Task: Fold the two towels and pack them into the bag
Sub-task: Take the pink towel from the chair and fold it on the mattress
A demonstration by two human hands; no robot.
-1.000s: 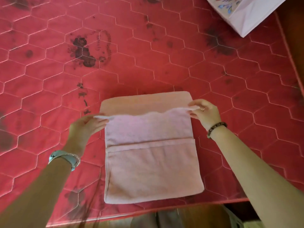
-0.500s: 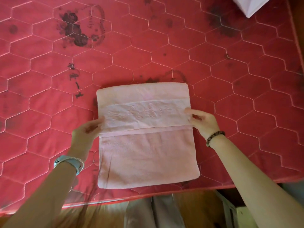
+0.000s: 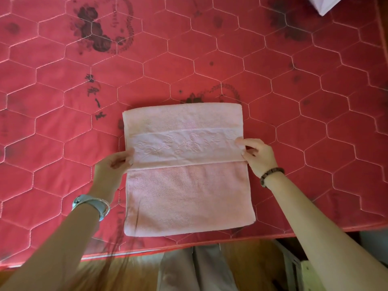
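At the near edge of the red quilted mattress [image 3: 63,143], the pink towel [image 3: 184,196] lay flat, its near hem just short of that edge, as I worked the fold from afar. The step in hand, by my reading, was the folding of the first towel. Its far part was doubled toward me, and the embroidered band [image 3: 184,143] lay across the middle, above the plain near half.

My left hand [image 3: 114,164], a watch [image 3: 92,204] on its wrist, pinched the left end of the folded flap, fingers curled at the hem. My right hand [image 3: 257,155], a bead bracelet [image 3: 270,175] on its wrist, pinched the right end, thumb on top of the cloth and fingers curled at its edge. Neither hand was spread. The flap's hem ran nearly straight between them, a little farther from me on the right.

The next move, as I judged it, called for setting that hem down square, then another fold to make the towel small enough to pack. Soft terry would likely skew if one side were let go first.

Beyond the towel the mattress showed dark printed flowers [image 3: 94,32]. Toward its far right, well apart from the towel, a pale corner of the bag [image 3: 324,5] showed, mostly cut off. The second towel was not in view.
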